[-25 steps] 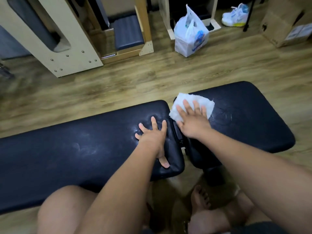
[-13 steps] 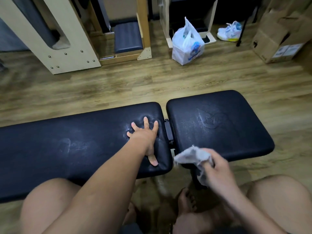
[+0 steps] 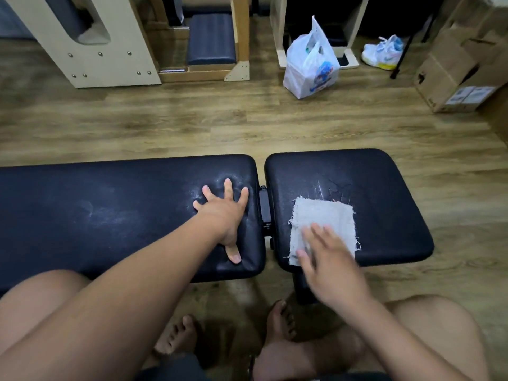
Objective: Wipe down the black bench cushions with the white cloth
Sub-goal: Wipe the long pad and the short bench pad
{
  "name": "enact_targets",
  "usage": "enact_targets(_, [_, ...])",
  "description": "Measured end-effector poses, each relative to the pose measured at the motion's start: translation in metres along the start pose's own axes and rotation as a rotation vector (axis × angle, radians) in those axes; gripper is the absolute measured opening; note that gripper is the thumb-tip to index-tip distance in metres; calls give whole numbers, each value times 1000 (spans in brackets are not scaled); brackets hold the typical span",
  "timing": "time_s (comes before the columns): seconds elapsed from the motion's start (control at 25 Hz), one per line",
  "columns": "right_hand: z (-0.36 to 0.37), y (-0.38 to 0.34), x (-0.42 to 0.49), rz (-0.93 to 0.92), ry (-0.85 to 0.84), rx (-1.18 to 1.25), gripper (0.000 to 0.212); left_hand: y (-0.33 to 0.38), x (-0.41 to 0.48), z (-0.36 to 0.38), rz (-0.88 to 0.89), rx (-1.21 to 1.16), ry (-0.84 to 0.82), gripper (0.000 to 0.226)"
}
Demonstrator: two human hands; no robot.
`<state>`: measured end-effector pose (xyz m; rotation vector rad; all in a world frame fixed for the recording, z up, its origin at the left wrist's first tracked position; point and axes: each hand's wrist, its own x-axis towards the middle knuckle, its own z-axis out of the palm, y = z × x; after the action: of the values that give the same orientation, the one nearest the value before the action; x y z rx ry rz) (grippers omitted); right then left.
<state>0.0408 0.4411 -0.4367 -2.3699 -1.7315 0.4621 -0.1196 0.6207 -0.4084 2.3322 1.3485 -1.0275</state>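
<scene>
The bench is seen running left to right, the long cushion on the left and the short cushion on the right, with a narrow gap and a dark bracket between them. The white cloth is spread flat on the near left part of the short cushion, nearly square and frayed, its sides roughly in line with the cushion's edges. Its near edge reaches the cushion's front rim.

The right hand is laid on the cloth's near half with fingers straight and spread, gripping nothing; it is blurred. The left hand is pressed flat and open on the long cushion's right end, arm extended.

Bare cushion is left beyond and to the right of the cloth. Wooden floor lies behind the bench.
</scene>
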Motion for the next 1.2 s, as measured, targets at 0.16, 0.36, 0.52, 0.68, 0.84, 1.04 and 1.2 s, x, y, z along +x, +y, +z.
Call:
enact_targets(0.16, [21, -3, 26, -24, -80, -158, 63, -2, 3, 0, 24, 30, 17, 164])
enact_targets(0.36, [12, -26, 131, -86, -103, -166, 53, -2, 5, -1, 32, 34, 0, 165])
enact_targets(0.52, [12, -44, 198, -87, -139, -231, 51, -6, 2, -3, 40, 3, 7, 166])
enact_targets(0.68, [2, -56, 186, -33, 52, -166, 41, -5, 2, 0, 21, -10, 14, 165])
enact_targets(0.84, [10, -52, 153, -38, 182, -245, 27, -3, 6, 0, 22, -31, 1, 165])
enact_targets(1.04, [17, -50, 197, 13, 219, -89, 30, -3, 8, 1, 28, -39, 0, 165])
enact_targets(1.2, [14, -54, 248, 2, 180, -58, 30, -4, 11, -2, 22, -50, -33, 166])
